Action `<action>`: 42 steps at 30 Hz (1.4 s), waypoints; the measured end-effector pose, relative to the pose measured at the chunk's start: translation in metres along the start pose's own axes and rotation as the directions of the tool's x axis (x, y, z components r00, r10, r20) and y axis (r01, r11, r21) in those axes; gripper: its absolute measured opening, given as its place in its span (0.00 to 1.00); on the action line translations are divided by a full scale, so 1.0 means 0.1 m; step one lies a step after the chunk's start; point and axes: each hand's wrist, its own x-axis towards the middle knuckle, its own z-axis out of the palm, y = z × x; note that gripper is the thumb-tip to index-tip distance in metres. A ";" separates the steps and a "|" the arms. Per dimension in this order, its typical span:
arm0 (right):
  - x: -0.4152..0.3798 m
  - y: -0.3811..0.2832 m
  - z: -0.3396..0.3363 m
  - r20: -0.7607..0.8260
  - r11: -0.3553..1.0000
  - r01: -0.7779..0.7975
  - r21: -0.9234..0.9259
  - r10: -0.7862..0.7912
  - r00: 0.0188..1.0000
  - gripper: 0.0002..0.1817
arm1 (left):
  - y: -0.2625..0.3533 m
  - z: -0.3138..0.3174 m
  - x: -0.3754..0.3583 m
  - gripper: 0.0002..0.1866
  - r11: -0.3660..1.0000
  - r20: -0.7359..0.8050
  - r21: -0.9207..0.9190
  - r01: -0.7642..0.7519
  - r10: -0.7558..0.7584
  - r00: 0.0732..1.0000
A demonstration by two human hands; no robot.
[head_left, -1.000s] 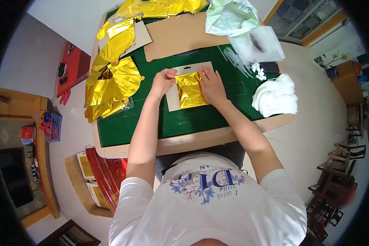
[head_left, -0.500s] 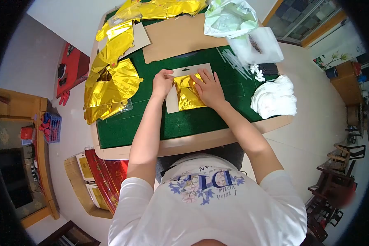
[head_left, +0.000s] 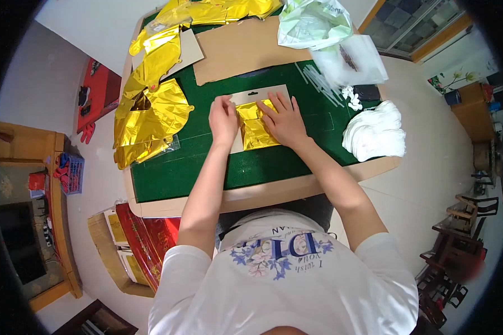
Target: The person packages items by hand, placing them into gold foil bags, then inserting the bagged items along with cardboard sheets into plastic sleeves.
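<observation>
A folded gold foil balloon [head_left: 254, 134] lies flat on a pale card [head_left: 271, 93] with a hang slot near its far edge. My right hand [head_left: 285, 124] rests on the foil's right side, palm down, fingers spread. At the card's left edge is my left hand [head_left: 224, 120], its fingers curled together. Whether they grip the card or foil edge is hidden. To the left lies a heap of gold foil balloons [head_left: 153, 120], partly in clear plastic.
Beyond the card sits a brown cardboard sheet [head_left: 237, 51]. A plastic bag [head_left: 314, 27], thin white sticks [head_left: 323, 85], small white pieces [head_left: 352, 99], a dark box [head_left: 368, 92] and a white bundle [head_left: 374, 133] occupy the green table's [head_left: 190, 176] right side.
My left hand has shifted slightly right and turned, covering more of the card's left edge. The right hand stays on the foil, almost unmoved.
</observation>
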 end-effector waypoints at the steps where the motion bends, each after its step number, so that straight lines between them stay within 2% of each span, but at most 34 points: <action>1: 0.00 0.01 0.02 0.000 1.000 -0.006 -0.003 0.006 1.000 0.24 | -0.02 0.00 -0.08 0.09 0.975 -0.081 0.113 -0.190 0.199 0.977; 2: 0.00 0.01 0.02 0.002 1.000 -0.014 -0.006 0.014 1.000 0.23 | -0.03 0.02 -0.17 0.09 0.903 -0.135 0.236 -0.359 0.396 0.908; 4: 0.00 0.02 0.03 -0.002 1.000 -0.018 -0.005 0.018 1.000 0.23 | -0.09 0.12 -0.36 0.14 0.857 -0.045 0.219 -0.467 0.487 0.872; 6: -0.01 0.01 0.05 0.000 1.000 -0.018 0.002 0.018 1.000 0.23 | -0.05 0.23 -0.55 0.20 0.654 0.230 0.546 -0.523 0.484 0.844; 7: -0.01 0.01 0.05 -0.011 1.000 -0.017 0.009 0.017 1.000 0.23 | -0.04 0.24 -0.61 0.27 0.724 0.326 0.493 -0.482 0.360 0.874; 10: 0.00 0.02 0.06 -0.034 1.000 -0.014 0.013 0.015 0.999 0.22 | -0.05 0.29 -0.59 0.31 0.663 0.313 0.596 -0.454 0.329 0.891; 11: -0.01 0.02 0.06 -0.046 1.000 -0.008 0.016 0.009 0.999 0.23 | -0.06 0.29 -0.58 0.34 0.661 0.325 0.592 -0.462 0.329 0.887; 18: -0.01 0.03 0.04 0.021 1.000 -0.006 0.000 0.006 1.000 0.24 | -0.04 0.25 -0.56 0.36 0.595 0.339 0.642 -0.484 0.347 0.875; 21: -0.02 0.02 0.05 -0.040 1.000 0.004 0.030 -0.003 0.999 0.23 | -0.08 0.23 -0.51 0.34 0.619 0.334 0.621 -0.480 0.346 0.877; 23: -0.01 0.02 0.04 0.010 1.000 -0.002 -0.010 0.002 1.000 0.25 | -0.20 0.20 -0.33 0.28 0.793 0.221 0.470 -0.388 0.320 0.921; 24: -0.01 0.02 0.04 0.009 1.000 -0.004 -0.008 0.005 1.000 0.25 | -0.25 0.16 -0.24 0.19 0.835 0.037 0.379 -0.399 0.418 0.908; 26: -0.01 0.03 0.05 -0.003 1.000 0.003 -0.004 -0.003 1.000 0.25 | -0.30 -0.01 -0.05 0.11 0.872 -0.042 0.319 -0.371 0.404 0.914; 30: -0.01 0.01 0.03 -0.011 1.000 0.001 -0.019 -0.001 1.000 0.25 | -0.19 -0.14 0.12 0.08 0.860 0.023 0.364 -0.358 0.376 0.926; 32: -0.01 0.02 0.02 0.006 1.000 -0.005 -0.008 0.005 1.000 0.25 | -0.16 -0.15 0.21 0.09 0.899 0.130 0.348 -0.267 0.236 0.963; 36: -0.01 0.01 0.05 -0.008 1.000 -0.010 0.001 0.010 1.000 0.25 | -0.13 -0.13 0.23 0.10 0.899 0.132 0.335 -0.281 0.251 0.959; 38: 0.00 0.02 0.05 0.013 1.000 -0.020 -0.015 0.020 1.000 0.25 | -0.09 -0.12 0.19 0.10 0.906 0.011 0.329 -0.269 0.280 0.960; 40: -0.01 0.03 0.04 0.013 1.000 -0.021 -0.022 0.022 1.000 0.25 | -0.02 -0.02 0.06 0.13 0.798 -0.067 0.305 -0.520 0.562 0.824; 42: -0.01 0.01 0.04 0.017 1.000 -0.016 -0.023 0.016 1.000 0.25 | 0.05 0.17 -0.21 0.22 0.758 0.144 0.345 -0.554 0.541 0.829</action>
